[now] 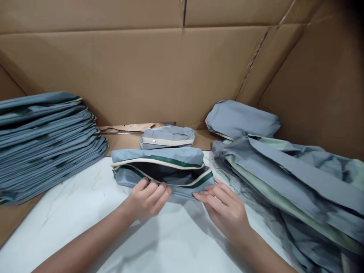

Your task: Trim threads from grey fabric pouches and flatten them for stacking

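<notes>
A blue-grey zippered pouch [159,154] with green trim and a cream zipper lies in front of me, its mouth gaping and dark inside. My left hand [148,199] is closed on the front edge of the opening, fingers curled over the rim. At the pouch's right front corner, my right hand [224,208] pinches the fabric between thumb and fingers. Just behind it sits a smaller grey pouch [167,136] with a white zipper; neither hand touches that one.
A tall stack of folded blue-grey pouches [51,144] stands on the left. To the right are a heap of grey and pale green fabric pieces [290,178] and a puffed-out grey pouch [241,119]. Cardboard walls [127,76] enclose the white marbled table [71,204].
</notes>
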A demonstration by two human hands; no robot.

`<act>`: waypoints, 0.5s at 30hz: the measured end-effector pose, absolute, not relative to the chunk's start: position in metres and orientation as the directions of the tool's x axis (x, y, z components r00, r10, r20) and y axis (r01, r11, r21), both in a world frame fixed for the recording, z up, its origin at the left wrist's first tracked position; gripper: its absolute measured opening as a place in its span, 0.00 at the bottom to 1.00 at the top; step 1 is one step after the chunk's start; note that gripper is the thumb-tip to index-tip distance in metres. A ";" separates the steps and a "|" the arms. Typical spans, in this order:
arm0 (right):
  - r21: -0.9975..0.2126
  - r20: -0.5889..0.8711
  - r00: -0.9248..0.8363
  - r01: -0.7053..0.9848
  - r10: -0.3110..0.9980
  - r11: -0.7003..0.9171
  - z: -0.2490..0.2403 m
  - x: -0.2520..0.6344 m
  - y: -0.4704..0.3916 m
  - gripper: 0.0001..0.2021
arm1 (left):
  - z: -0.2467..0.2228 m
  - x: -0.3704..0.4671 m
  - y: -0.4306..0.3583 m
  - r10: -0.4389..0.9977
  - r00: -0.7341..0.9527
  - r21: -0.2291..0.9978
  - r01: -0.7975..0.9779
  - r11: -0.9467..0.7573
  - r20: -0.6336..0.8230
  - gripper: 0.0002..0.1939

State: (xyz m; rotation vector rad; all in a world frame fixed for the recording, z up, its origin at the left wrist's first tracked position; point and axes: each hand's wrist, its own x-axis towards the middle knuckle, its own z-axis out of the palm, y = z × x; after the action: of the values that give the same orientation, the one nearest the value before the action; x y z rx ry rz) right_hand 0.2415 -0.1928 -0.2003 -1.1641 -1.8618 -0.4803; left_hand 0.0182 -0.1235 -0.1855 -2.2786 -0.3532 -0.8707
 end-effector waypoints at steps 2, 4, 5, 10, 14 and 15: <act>-0.160 0.809 -0.171 0.857 0.563 0.490 -0.199 0.242 -0.195 0.08 | -0.186 0.021 -0.126 0.019 0.727 -0.474 0.467 -0.746 0.686 0.04; -0.207 0.798 -0.137 0.852 0.587 0.480 -0.197 0.242 -0.197 0.07 | -0.187 0.024 -0.129 0.025 0.712 -0.467 0.485 -0.739 0.702 0.02; -0.231 0.795 -0.115 0.850 0.596 0.472 -0.196 0.242 -0.198 0.08 | -0.188 0.025 -0.131 0.026 0.709 -0.464 0.488 -0.739 0.704 0.01; -0.249 0.823 -0.047 0.866 0.566 0.433 -0.197 0.241 -0.202 0.11 | -0.198 0.029 -0.146 -0.018 0.692 -0.499 0.503 -0.705 0.722 0.02; -0.101 0.865 -0.122 0.908 0.487 0.408 -0.198 0.239 -0.203 0.12 | -0.204 0.025 -0.154 -0.058 0.662 -0.517 0.524 -0.677 0.747 0.04; -0.059 0.862 -0.158 0.913 0.482 0.404 -0.198 0.238 -0.204 0.11 | -0.204 0.024 -0.155 -0.049 0.651 -0.504 0.536 -0.677 0.758 0.05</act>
State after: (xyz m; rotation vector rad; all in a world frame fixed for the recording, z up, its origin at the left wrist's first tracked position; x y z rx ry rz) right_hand 0.2378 -0.2035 -0.1978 -1.2108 -1.7925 -0.6235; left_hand 0.0236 -0.1554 -0.2043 -2.1201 -0.3772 -1.0015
